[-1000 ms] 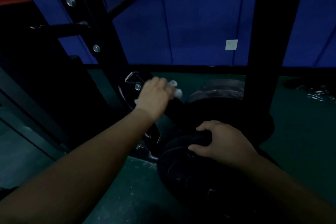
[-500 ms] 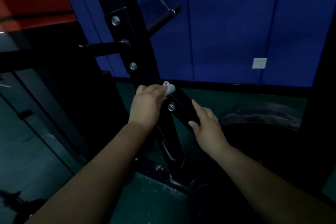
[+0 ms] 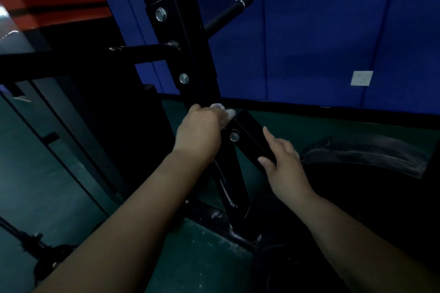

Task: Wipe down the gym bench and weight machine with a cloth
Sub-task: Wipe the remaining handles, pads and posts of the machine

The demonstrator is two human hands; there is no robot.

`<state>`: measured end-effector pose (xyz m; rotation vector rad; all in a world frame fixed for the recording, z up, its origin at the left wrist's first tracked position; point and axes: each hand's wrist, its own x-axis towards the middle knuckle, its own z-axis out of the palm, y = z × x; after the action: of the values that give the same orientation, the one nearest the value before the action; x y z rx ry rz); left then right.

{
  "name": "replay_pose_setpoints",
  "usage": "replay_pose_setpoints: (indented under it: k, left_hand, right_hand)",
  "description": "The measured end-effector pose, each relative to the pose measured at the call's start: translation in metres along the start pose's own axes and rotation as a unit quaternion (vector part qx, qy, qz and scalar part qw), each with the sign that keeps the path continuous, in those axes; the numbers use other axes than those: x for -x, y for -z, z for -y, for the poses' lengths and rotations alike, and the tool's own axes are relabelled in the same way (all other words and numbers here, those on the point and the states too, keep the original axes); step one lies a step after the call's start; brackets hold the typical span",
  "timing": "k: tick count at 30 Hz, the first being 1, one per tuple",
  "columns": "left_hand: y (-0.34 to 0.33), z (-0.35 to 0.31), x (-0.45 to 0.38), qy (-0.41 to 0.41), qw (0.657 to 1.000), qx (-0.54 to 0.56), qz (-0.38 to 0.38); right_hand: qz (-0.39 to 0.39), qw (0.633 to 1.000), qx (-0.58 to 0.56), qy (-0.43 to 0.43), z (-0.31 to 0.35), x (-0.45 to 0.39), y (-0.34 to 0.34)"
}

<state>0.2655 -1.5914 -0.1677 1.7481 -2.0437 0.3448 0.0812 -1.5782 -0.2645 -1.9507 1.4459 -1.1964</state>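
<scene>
Change since a second ago: the right hand (image 3: 284,164) has left the weight plate (image 3: 364,157) and now lies on the slanted brace (image 3: 252,138) of the weight machine; the left hand (image 3: 198,132) has come a little higher up the upright post (image 3: 190,59), and the view has lifted with it.
Left hand: fingers curled round the cloth (image 3: 222,110), pressing it to the post just above the brace's top end.
Right hand: fingers straight and relaxed, thumb and fingertips touching the brace's lower part, gripping nothing.
Cloth: one, white, bunched, mostly hidden in the left hand, only its tip showing.
Hands counted: two, near each other but apart, the brace between them.
Bolts (image 3: 161,14): three showing, two on the post, one on the brace.
Pegs (image 3: 228,14): one sticking out right of the post, bare.
Weight plates: one dusty rim clear; others too dark to count.
Wall socket (image 3: 361,78): one, on the blue wall.
Floor (image 3: 202,254): green, speckled white near the base.
</scene>
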Motion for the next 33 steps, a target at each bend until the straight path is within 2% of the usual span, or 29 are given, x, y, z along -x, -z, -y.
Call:
replay_pose_setpoints:
  k: [1, 3, 5, 6, 7, 8, 10, 12, 13, 15, 16, 18, 19, 20, 21, 23, 24, 25, 27, 28, 29, 31, 32, 33]
  left_hand:
    - [0.007, 0.004, 0.002, 0.031, 0.999, 0.016, 0.002]
    - [0.027, 0.004, 0.002, 0.097, 0.987, 0.103, -0.08]
    - [0.037, -0.009, -0.004, 0.069, 0.964, 0.157, -0.201]
    - [0.038, -0.02, -0.01, 0.029, 0.968, 0.136, -0.209]
    - [0.034, -0.029, -0.016, -0.014, 0.981, 0.082, -0.172]
    - [0.029, -0.038, -0.021, -0.042, 0.994, -0.001, -0.098]
    - [0.023, -0.044, -0.028, -0.037, 0.988, -0.139, 0.053]
    - [0.036, -0.04, -0.023, 0.001, 0.979, -0.17, 0.115]
    - [0.047, -0.037, -0.018, 0.028, 0.98, -0.142, 0.139]
    - [0.066, -0.031, -0.006, 0.105, 0.985, -0.005, 0.135]
    - [0.071, -0.03, -0.003, 0.123, 0.988, 0.05, 0.082]
    - [0.065, -0.027, -0.009, 0.084, 0.994, 0.019, -0.066]
    - [0.057, -0.03, -0.015, 0.052, 0.994, -0.017, -0.094]
    - [0.05, -0.037, -0.02, 0.026, 0.996, -0.03, -0.078]
    - [0.044, -0.042, -0.024, 0.008, 0.997, -0.073, -0.026]
    - [0.032, -0.05, -0.027, -0.03, 0.982, -0.171, 0.068]
    - [0.033, -0.047, -0.024, -0.036, 0.976, -0.196, 0.085]
    - [0.039, -0.041, -0.018, -0.018, 0.973, -0.211, 0.095]
    - [0.053, -0.025, -0.003, 0.071, 0.975, -0.167, 0.125]
    - [0.061, -0.022, 0.009, 0.116, 0.98, -0.111, 0.119]
    - [0.06, -0.019, 0.016, 0.135, 0.986, -0.061, 0.072]
    - [0.051, -0.019, 0.018, 0.112, 0.989, 0.057, -0.078]
    - [0.04, -0.019, 0.013, 0.095, 0.985, 0.097, -0.111]
    - [0.028, -0.02, 0.008, 0.078, 0.988, 0.087, -0.102]
  right_hand:
    - [0.003, 1.0, -0.001, -0.002, 0.0, 0.0, 0.0]
    - [0.002, 1.0, 0.002, -0.004, 0.001, 0.0, 0.0]
    - [0.001, 1.0, 0.002, -0.01, 0.003, -0.001, -0.001]
    - [0.001, 1.0, 0.003, -0.011, 0.003, -0.002, -0.001]
    - [0.001, 1.0, 0.005, -0.01, 0.004, -0.002, -0.001]
    - [0.0, 1.0, 0.006, -0.01, 0.004, -0.002, 0.0]
    - [0.001, 1.0, 0.001, -0.01, 0.003, -0.001, 0.001]
    - [0.005, 1.0, -0.007, -0.008, 0.004, -0.001, 0.002]
    - [0.007, 1.0, -0.011, -0.01, 0.004, -0.001, 0.002]
    - [0.008, 1.0, -0.015, -0.017, 0.005, -0.002, 0.002]
    - [0.006, 1.0, -0.014, -0.021, 0.006, -0.002, 0.002]
    - [0.007, 0.999, -0.015, -0.031, 0.007, -0.003, 0.002]
    - [0.008, 0.999, -0.015, -0.033, 0.008, -0.002, 0.002]
    - [0.009, 0.999, -0.016, -0.033, 0.008, -0.002, 0.002]
    - [0.01, 0.999, -0.016, -0.032, 0.008, -0.002, 0.003]
    - [0.011, 0.999, -0.018, -0.028, 0.007, -0.002, 0.004]
    - [0.014, 0.999, -0.021, -0.026, 0.007, -0.002, 0.005]
    - [0.02, 0.999, -0.024, -0.027, 0.007, -0.002, 0.006]
    - [0.03, 0.998, -0.033, -0.035, 0.007, -0.002, 0.006]
    - [0.03, 0.998, -0.032, -0.039, 0.007, -0.003, 0.005]
    - [0.028, 0.998, -0.026, -0.042, 0.008, -0.003, 0.004]
    - [0.019, 0.999, -0.014, -0.042, 0.009, -0.002, 0.003]
    - [0.017, 0.999, -0.01, -0.041, 0.009, -0.002, 0.003]
    - [0.021, 0.999, -0.008, -0.041, 0.009, -0.003, 0.004]
